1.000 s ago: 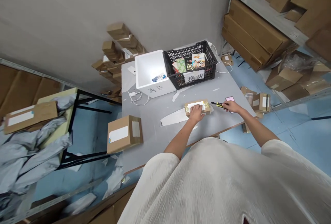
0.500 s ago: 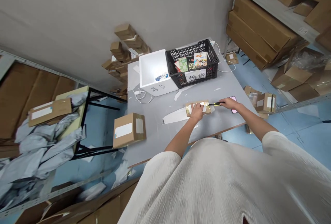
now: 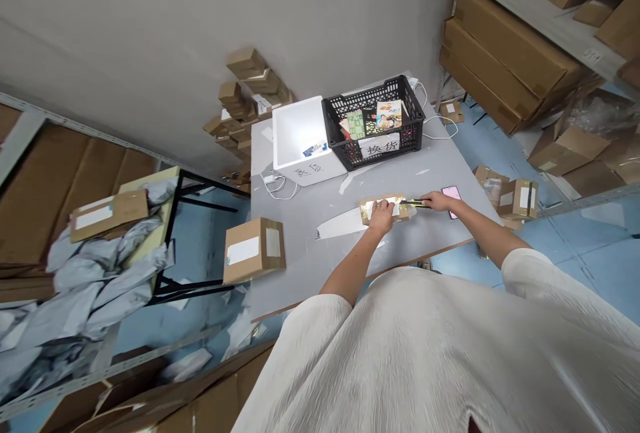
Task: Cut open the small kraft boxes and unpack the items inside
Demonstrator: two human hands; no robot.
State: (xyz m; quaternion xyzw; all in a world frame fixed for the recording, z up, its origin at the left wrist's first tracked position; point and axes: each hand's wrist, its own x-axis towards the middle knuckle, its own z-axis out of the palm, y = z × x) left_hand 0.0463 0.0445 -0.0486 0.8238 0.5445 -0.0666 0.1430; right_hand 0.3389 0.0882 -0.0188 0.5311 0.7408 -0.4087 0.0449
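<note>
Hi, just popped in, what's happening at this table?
A person presses their left hand on a small taped cardboard box on the table. Their right hand holds a cutter, its tip at the box's right end. A phone lies beside that hand, and a black crate stands behind the box.

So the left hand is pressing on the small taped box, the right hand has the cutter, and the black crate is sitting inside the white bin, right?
Not quite: the black crate stands beside the white bin, not inside it, as the head view shows.
</note>
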